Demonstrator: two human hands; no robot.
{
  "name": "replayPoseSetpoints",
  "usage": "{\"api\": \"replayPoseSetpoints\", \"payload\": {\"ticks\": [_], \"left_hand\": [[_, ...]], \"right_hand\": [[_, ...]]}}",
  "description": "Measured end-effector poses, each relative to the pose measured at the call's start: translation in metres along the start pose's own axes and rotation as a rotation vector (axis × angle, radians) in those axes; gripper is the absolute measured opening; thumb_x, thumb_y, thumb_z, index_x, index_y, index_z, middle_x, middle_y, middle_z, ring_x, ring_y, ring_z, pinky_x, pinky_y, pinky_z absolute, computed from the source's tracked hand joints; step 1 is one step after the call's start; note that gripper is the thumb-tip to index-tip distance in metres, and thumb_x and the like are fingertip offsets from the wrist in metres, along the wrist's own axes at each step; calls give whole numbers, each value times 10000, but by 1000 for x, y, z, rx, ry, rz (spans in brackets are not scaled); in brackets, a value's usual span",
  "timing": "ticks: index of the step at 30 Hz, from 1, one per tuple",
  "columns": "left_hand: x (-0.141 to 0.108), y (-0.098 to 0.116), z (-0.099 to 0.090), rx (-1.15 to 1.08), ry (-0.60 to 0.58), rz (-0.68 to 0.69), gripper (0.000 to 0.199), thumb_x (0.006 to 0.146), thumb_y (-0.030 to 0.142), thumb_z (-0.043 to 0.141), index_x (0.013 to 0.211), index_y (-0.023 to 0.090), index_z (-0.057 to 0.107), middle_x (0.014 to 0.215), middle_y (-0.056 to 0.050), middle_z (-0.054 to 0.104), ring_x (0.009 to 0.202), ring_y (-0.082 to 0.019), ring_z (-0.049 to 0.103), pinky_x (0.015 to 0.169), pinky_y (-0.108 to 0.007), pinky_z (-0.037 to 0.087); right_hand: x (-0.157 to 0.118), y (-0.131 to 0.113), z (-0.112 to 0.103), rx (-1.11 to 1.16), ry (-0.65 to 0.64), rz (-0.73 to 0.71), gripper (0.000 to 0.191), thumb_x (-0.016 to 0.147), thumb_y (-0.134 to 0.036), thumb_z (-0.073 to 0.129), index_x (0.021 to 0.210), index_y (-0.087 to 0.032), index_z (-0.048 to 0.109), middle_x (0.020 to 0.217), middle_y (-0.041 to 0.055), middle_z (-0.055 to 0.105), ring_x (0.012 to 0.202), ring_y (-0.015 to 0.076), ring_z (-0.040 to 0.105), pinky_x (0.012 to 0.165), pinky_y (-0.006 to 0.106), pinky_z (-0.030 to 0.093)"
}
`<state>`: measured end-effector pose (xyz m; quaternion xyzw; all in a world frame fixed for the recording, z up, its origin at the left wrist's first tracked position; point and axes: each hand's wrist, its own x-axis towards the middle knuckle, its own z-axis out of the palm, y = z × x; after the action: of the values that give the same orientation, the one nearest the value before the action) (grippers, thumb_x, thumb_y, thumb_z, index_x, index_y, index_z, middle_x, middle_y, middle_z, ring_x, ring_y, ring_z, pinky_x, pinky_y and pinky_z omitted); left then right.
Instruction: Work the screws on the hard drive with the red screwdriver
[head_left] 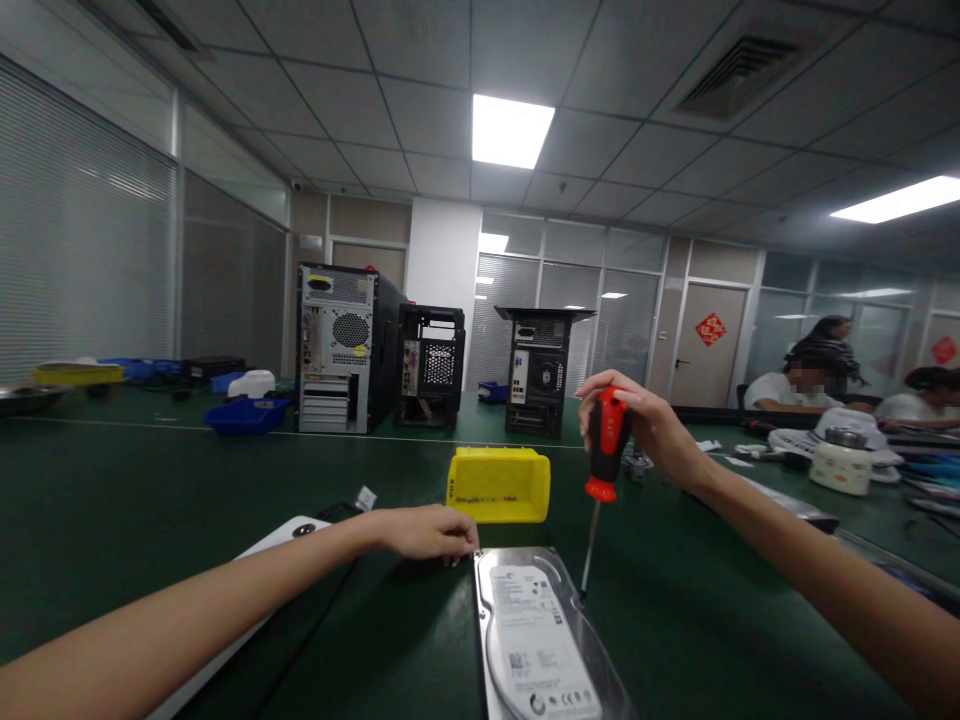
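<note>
A silver hard drive (pixel 536 640) with a white label lies on the green table in front of me. My left hand (pixel 431 533) has its fingers curled in at the drive's far left corner, and the fingertips are partly hidden. From above, my right hand (pixel 637 415) grips the handle of a red and black screwdriver (pixel 602 450). Its shaft points down, slightly tilted, and the tip meets the drive's right edge. Just beyond the drive stands a yellow bin (pixel 499 458) with small screw-like bits inside.
Computer towers stand across the back: a large one (pixel 337 340), an open black frame (pixel 431 365) and a black case (pixel 538 370). A white power strip (pixel 277 540) lies under my left forearm. Blue trays (pixel 247 415) are at left, a cream jar (pixel 840 465) at right. People sit far right.
</note>
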<state>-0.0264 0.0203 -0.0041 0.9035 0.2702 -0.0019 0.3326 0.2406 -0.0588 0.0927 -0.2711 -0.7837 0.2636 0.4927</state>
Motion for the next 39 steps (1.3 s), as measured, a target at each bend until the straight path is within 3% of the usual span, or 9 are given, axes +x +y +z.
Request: {"api": "replayPoseSetpoints", "payload": {"ticks": [5, 12, 16, 20, 28, 35, 39], "left_hand": [[-1, 4, 0, 12, 4, -9, 204, 868, 310, 407, 938, 165, 533, 806, -2, 501, 732, -119, 489, 675, -232, 400], [-2, 8, 1, 12, 11, -12, 197, 867, 292, 401, 933, 156, 527, 822, -10, 505, 738, -124, 488, 671, -236, 403], [-1, 3, 0, 10, 9, -11, 204, 867, 305, 408, 946, 158, 526, 843, -14, 512, 751, -126, 494, 677, -242, 404], [0, -2, 1, 5, 20, 3, 205, 865, 313, 418, 948, 162, 529, 846, -13, 516, 755, -126, 498, 674, -241, 405], [0, 0, 1, 10, 12, 2, 205, 866, 311, 416, 948, 165, 533, 848, -11, 519, 758, -127, 498, 674, -241, 408], [0, 2, 1, -8, 13, 11, 183, 861, 277, 420, 931, 150, 531, 828, -8, 508, 741, -119, 490, 670, -232, 401], [0, 1, 1, -15, 14, -3, 184, 858, 286, 426, 928, 156, 535, 815, -6, 509, 735, -119, 492, 661, -227, 399]], "right_hand": [[2, 1, -3, 51, -65, 4, 287, 863, -361, 334, 1034, -182, 479, 794, 53, 603, 655, 175, 597, 617, 324, 481], [2, -6, -4, 29, -29, -22, 164, 832, -313, 481, 881, -167, 536, 875, 58, 602, 690, 148, 598, 646, 303, 491], [2, -5, 1, 82, 12, -1, 130, 805, -292, 534, 840, -168, 530, 778, 23, 586, 663, 129, 589, 657, 295, 490], [2, -3, 5, 99, 51, 14, 214, 804, -303, 534, 990, -199, 509, 700, -13, 559, 619, 114, 574, 631, 278, 484], [3, -4, -3, 140, -25, 54, 204, 864, -284, 395, 912, -165, 555, 735, 19, 558, 641, 134, 581, 635, 286, 479], [3, -5, -4, 116, -5, 50, 193, 826, -287, 501, 953, -158, 570, 823, 52, 606, 773, 150, 597, 758, 305, 468], [3, -3, 3, 211, 39, 77, 126, 802, -278, 545, 886, -184, 554, 735, 5, 587, 680, 114, 586, 697, 275, 480]]}}
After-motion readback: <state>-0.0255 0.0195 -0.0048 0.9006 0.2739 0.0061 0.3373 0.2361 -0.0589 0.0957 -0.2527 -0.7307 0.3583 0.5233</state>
